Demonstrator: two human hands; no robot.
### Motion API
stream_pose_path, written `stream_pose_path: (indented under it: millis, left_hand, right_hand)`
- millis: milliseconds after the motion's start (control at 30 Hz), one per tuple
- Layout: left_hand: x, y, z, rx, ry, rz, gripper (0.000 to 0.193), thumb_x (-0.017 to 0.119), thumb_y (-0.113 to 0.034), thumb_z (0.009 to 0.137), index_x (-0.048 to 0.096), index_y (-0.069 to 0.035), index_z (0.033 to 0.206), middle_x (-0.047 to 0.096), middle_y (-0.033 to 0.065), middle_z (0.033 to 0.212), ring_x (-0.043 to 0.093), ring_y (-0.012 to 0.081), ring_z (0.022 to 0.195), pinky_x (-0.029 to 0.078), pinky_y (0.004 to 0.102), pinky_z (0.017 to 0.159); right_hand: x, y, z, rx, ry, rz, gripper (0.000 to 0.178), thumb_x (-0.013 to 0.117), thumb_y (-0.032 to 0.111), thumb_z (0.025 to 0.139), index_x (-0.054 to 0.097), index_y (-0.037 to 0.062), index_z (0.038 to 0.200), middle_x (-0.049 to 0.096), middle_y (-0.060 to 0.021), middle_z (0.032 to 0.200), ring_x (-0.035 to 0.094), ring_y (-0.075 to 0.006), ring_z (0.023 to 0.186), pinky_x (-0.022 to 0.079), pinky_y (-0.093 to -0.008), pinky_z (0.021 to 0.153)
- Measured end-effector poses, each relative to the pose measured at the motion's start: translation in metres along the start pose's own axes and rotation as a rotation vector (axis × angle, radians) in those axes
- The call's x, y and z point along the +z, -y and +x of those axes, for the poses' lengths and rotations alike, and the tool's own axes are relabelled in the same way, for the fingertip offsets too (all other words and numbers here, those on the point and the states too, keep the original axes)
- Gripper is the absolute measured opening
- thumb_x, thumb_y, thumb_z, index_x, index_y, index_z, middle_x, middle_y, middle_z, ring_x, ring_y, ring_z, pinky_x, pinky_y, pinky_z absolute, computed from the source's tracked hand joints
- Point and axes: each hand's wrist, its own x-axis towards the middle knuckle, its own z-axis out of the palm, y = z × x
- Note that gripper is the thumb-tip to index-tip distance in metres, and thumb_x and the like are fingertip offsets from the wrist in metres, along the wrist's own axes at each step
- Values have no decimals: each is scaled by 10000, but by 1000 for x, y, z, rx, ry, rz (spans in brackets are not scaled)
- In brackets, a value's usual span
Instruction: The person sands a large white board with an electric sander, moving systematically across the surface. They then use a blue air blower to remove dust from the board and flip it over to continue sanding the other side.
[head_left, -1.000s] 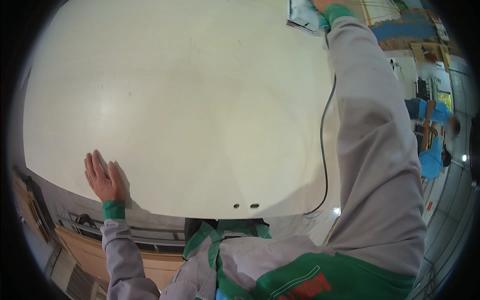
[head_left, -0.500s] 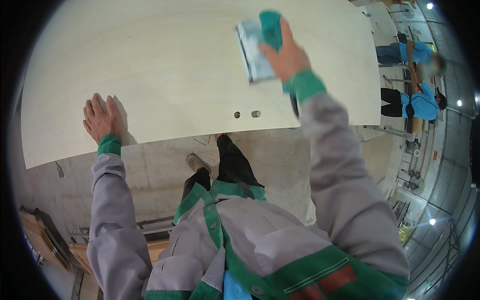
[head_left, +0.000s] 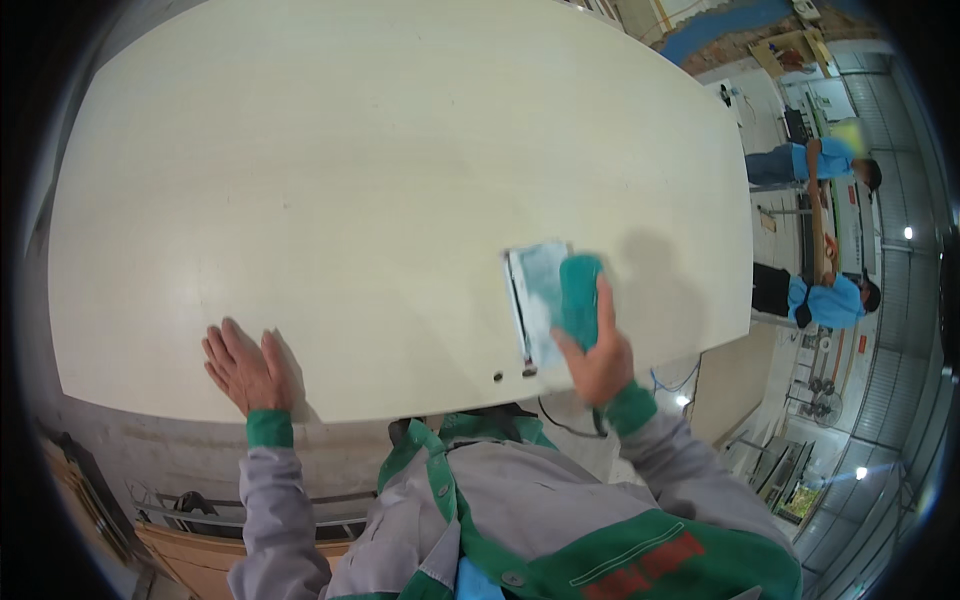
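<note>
Head view, worktop: we see a large pale board with rounded corners filling most of the frame; its near edge runs just in front of our body, and two small holes sit close to that edge.

Head view, left hand: our left hand lies flat and open on the board near its near edge, fingers spread and grasping nothing; we judge that it presses down to steady the panel.

Head view, right hand: our right hand is closed around the green grip of a sander, fingers wrapped over the top.

Head view, sander: the tool's pale rectangular pad rests flat on the board, just beyond the two holes and well apart from the left hand; we judge the flat contact keeps the pad even on the surface. A dark cable drops from it off the near edge.

Head view, surroundings: two people in blue shirts stand far right, handling a long strip, well apart from us.
</note>
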Motion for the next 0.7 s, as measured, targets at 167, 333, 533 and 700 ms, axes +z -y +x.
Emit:
stream_pose_path:
  millis: [167,333,533,700]
  left_hand:
    - [-4,7,1,35,5,24,807,522,-518,1019,298,-43,1632,242,223,1702,138,379,1606,77,541,1298]
    - [-5,10,4,117,-100,16,778,542,-486,1005,347,-40,1613,280,230,1686,190,393,1592,113,550,1292]
    - [-13,8,1,55,25,20,778,609,-443,964,388,-40,1592,315,236,1670,231,408,1578,134,557,1288]
    - [-18,8,1,49,-35,4,775,608,-452,964,389,-56,1594,309,236,1671,218,409,1580,126,557,1287]
  right_hand:
    - [-9,-10,239,-15,-69,-137,945,753,383,933,202,143,1662,654,-273,1356,663,-466,1195,550,-488,988]
    - [-13,-22,482,-8,-167,-374,1013,724,586,883,255,122,1652,634,-264,1402,622,-449,1275,493,-464,1090]
    - [-8,-22,645,12,-211,-423,1043,722,629,852,307,60,1621,544,-248,1521,568,-409,1367,439,-452,1164]
    - [15,15,615,-130,-73,-371,1019,728,599,858,290,110,1637,625,-271,1411,622,-422,1290,487,-466,1103]
